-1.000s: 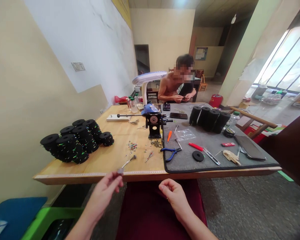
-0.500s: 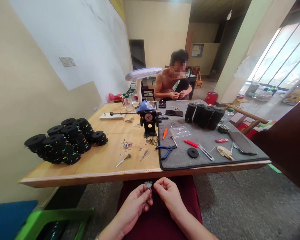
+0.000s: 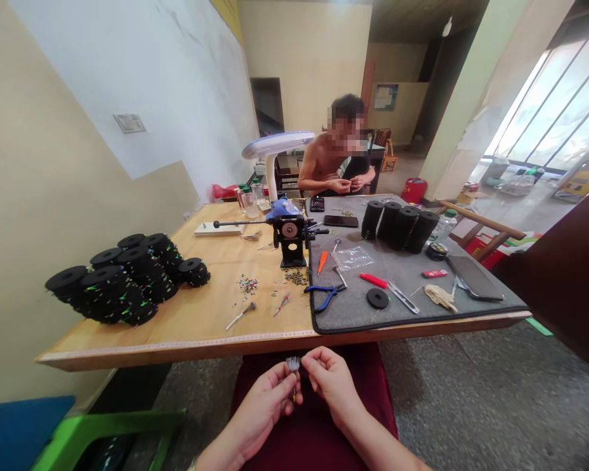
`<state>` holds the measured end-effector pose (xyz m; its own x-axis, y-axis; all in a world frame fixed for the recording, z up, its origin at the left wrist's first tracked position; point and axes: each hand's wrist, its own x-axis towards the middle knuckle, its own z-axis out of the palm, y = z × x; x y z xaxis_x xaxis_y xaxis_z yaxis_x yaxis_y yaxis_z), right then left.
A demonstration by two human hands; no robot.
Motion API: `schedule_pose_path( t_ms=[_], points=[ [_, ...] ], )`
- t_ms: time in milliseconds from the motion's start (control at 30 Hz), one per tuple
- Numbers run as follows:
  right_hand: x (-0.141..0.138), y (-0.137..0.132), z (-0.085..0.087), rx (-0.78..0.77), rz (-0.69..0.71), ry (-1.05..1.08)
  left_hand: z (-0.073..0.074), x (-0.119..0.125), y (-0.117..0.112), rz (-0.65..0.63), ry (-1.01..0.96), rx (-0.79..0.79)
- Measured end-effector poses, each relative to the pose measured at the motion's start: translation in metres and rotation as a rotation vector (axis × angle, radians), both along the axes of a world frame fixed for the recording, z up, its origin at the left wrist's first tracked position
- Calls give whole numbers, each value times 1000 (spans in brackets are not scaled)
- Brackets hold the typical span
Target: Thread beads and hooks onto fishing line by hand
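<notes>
Over my lap, in front of the table edge, my left hand (image 3: 275, 396) is closed around a small thin-stemmed bundle (image 3: 293, 364) with a grey, fanned, bristly tip pointing up. A bit of yellow shows at the stem's lower end. Close against the right side of that tip, my right hand (image 3: 328, 376) has thumb and forefinger pinched together; whatever lies between them is too small to make out. Similar thin pieces lie on the wood beyond, one with a grey tip (image 3: 241, 315) and one with a reddish tip (image 3: 282, 303).
Black foam spools (image 3: 120, 281) stand at left, more spools (image 3: 397, 227) at back right. A black crank device (image 3: 292, 239) and lamp (image 3: 277, 140) are mid-table. Blue-handled pliers (image 3: 326, 297), a red-handled knife (image 3: 402, 297) and a foam disc (image 3: 377, 298) lie nearby. A person (image 3: 336, 154) sits opposite.
The view has shifted slightly. My right fingertips have come a little nearer the bundle's grey tip; my left hand keeps its hold.
</notes>
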<state>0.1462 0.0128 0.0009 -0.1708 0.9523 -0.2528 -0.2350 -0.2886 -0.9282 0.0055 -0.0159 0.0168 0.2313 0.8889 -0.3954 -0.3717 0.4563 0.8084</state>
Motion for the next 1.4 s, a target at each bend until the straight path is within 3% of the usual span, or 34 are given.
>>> schedule_pose_path(
  t_ms=[233,500,767,933,1400],
  points=[
    [-3,1,-1,40,-10,-36,2,2,1,-38,56,66],
    [-5,1,-5,101,-25,-83,-2,5,1,24,-38,-32],
    [2,-3,-5,327,-83,-321,-7,6,6,142,-15,-84],
    [5,-8,-5,461,-46,-476,-8,4,9,198,-42,-124],
    [2,-9,-4,423,-23,-477,-6,4,6,198,47,-31]
  ],
)
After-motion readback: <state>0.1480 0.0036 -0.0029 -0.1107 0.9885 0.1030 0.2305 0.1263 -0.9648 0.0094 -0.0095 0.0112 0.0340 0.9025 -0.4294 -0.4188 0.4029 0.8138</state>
